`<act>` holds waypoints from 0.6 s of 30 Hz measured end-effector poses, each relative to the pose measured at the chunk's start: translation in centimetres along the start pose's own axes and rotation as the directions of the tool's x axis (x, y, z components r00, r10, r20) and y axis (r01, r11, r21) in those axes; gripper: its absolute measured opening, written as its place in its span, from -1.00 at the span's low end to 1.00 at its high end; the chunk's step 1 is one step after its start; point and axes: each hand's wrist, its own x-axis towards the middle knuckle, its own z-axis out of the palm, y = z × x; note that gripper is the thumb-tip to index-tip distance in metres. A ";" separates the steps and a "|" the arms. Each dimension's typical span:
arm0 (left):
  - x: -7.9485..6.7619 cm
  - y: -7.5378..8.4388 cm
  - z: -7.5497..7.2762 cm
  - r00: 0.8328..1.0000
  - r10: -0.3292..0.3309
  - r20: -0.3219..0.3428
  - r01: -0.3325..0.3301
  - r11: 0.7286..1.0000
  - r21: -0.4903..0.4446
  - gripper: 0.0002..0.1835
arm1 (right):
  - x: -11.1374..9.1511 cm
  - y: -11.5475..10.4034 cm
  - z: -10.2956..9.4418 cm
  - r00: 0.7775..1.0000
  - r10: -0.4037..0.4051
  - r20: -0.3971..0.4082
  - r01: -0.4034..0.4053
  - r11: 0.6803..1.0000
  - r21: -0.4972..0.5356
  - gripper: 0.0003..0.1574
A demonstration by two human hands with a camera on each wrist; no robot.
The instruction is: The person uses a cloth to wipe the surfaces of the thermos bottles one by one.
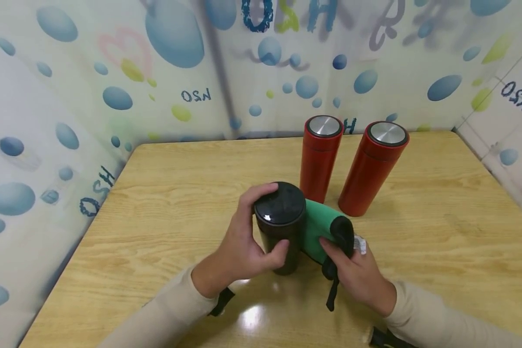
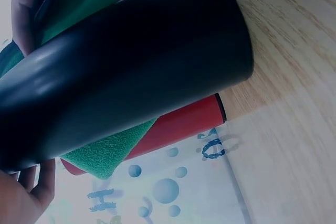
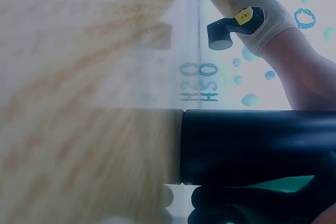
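A black vacuum flask (image 1: 282, 208) with a glossy dark lid stands upright on the wooden table. My left hand (image 1: 245, 246) grips it near the top, thumb on the near side and fingers around the lid's left edge. In my right hand (image 1: 365, 273) is a green cloth (image 1: 317, 227) with black trim, a white label and a dangling black strap. The cloth lies against the flask's right side; in the left wrist view, a fuzzy green corner (image 2: 110, 150) shows beyond the dark flask body (image 2: 131, 61). My right fingers are partly hidden by the folded cloth.
Two red flasks (image 1: 321, 164) (image 1: 369, 174) with silver-topped lids stand behind the cloth, on the right half of the table (image 1: 191, 193). A patterned sheet (image 1: 243, 72) with blue dots hangs behind the table and along its sides. Both wrists carry black straps.
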 end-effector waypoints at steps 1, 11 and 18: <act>-0.1 0.0 0.0 1.000 -0.004 0.000 0.004 1.000 -0.002 -0.25 | -0.1 0.1 0.0 1.000 0.004 0.001 -0.004 1.000 0.003 -0.55; -0.4 0.3 0.3 0.999 -0.051 -0.018 0.051 0.999 -0.016 -0.24 | -0.2 0.0 0.1 1.000 0.009 -0.023 -0.010 1.000 -0.018 -0.56; -0.4 0.5 0.3 0.996 -0.093 -0.008 0.093 0.994 -0.051 -0.19 | -0.3 0.6 0.2 0.998 0.022 -0.061 -0.022 1.000 0.000 -0.55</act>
